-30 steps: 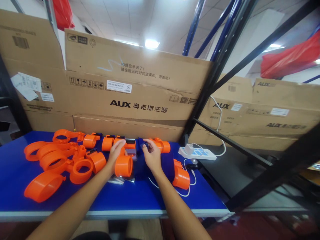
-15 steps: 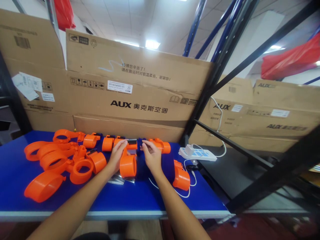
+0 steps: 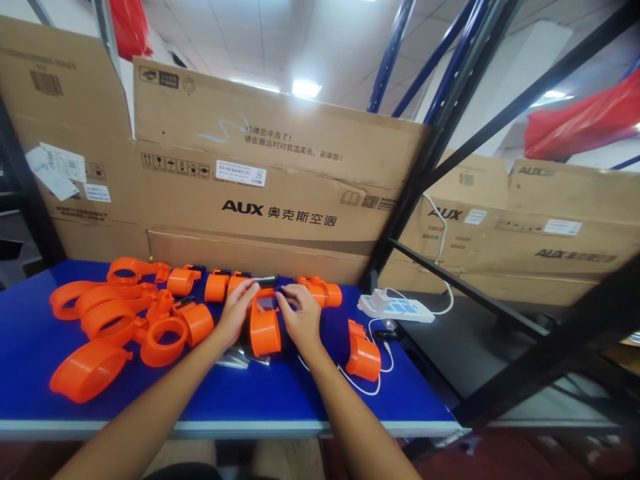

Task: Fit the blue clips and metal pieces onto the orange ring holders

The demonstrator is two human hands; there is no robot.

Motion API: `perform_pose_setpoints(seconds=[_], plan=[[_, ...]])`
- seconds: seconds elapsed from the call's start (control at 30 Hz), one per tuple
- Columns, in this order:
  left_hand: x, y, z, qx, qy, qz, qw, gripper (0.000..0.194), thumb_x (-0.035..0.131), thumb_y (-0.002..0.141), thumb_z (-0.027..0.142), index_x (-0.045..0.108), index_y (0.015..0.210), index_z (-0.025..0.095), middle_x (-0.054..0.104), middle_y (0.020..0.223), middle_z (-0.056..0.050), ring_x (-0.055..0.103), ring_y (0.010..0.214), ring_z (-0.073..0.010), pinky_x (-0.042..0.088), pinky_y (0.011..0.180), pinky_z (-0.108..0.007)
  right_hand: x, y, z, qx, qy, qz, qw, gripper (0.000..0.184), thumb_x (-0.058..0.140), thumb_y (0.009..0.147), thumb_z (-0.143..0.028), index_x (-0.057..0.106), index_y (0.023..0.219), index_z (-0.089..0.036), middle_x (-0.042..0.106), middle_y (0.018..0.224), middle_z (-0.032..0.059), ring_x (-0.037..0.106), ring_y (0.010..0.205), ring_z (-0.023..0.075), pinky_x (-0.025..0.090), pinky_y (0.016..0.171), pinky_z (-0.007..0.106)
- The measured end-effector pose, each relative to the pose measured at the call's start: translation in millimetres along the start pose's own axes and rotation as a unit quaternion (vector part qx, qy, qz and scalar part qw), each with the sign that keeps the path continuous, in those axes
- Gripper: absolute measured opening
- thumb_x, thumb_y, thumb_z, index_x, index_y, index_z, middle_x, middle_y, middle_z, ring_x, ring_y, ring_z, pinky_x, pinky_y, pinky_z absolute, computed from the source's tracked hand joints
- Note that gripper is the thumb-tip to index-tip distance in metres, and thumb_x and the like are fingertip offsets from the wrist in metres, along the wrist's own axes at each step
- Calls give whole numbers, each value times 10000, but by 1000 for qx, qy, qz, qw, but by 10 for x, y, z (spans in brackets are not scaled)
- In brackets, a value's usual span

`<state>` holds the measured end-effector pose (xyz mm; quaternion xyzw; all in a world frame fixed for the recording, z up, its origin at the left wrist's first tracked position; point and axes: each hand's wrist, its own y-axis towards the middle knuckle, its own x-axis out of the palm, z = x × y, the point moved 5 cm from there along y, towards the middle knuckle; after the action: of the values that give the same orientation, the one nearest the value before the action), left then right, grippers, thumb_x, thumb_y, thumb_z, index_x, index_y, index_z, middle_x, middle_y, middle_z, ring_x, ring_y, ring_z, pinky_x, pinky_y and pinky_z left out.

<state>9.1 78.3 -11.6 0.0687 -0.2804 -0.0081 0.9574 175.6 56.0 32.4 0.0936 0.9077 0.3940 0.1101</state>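
Cardboard boxes (image 3: 280,193) fill the back of the head view, behind a blue bench (image 3: 250,393). Left hand (image 3: 239,313) is clamped on a glossy orange piece (image 3: 265,333), lower middle of the frame: fat ring hanging down. Right hand (image 3: 301,319) is right beside it; can't tell if it's pinching anything. Loose orange rings (image 3: 83,377) crowd the left, bare blue runs to the front edge (image 3: 250,428).

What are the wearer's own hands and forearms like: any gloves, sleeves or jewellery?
The left hand and right hand are ungloved. The left forearm and right forearm show no sleeve, watch or bracelet.
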Motion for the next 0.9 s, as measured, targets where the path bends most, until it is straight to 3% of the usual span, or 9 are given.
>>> perform_pose_setpoints(seconds=[0.13, 0.33, 0.6, 0.7, 0.9], plan=[[18, -11, 15, -2, 3, -18, 1000, 591, 792, 757, 523, 636, 1202, 167, 647, 607, 14, 621, 517, -154, 509, 555, -258, 8, -10, -41, -13, -3, -8, 1000, 132, 727, 865, -323, 779, 940, -227, 725, 1010, 94, 712, 901, 227, 644, 764, 376], [60, -9, 41, 0, 1, -58, 998, 686, 838, 727, 373, 581, 1337, 190, 705, 762, -8, 622, 532, -122, 522, 556, -243, 35, -19, -25, -27, 31, -52, 998, 226, 685, 893, -271, 770, 1102, -253, 714, 1120, 94, 722, 960, 221, 651, 828, 388], [17, 9, 28, 23, 32, -38, 998, 482, 861, 700, 362, 670, 1095, 164, 725, 785, -28, 654, 538, -136, 579, 633, -287, 27, -26, -115, -71, -46, -66, 994, 284, 635, 919, -242, 763, 1169, -284, 758, 1059, 65, 727, 825, 184, 630, 790, 348], [14, 6, 21, 26, 32, -31, 999, 461, 859, 702, 349, 677, 1087, 172, 746, 888, -46, 659, 548, -129, 583, 644, -289, 9, -26, -144, -76, -57, -43, 995, 268, 631, 921, -244, 774, 1145, -281, 768, 1029, 63, 725, 803, 187, 624, 780, 350], [24, -2, 23, 32, 42, -28, 998, 431, 849, 704, 323, 678, 1072, 178, 735, 857, -34, 652, 531, -133, 575, 598, -285, 5, -31, -177, -91, -69, -37, 993, 257, 627, 928, -250, 775, 1136, -281, 777, 1011, 64, 728, 817, 198, 615, 771, 359]])
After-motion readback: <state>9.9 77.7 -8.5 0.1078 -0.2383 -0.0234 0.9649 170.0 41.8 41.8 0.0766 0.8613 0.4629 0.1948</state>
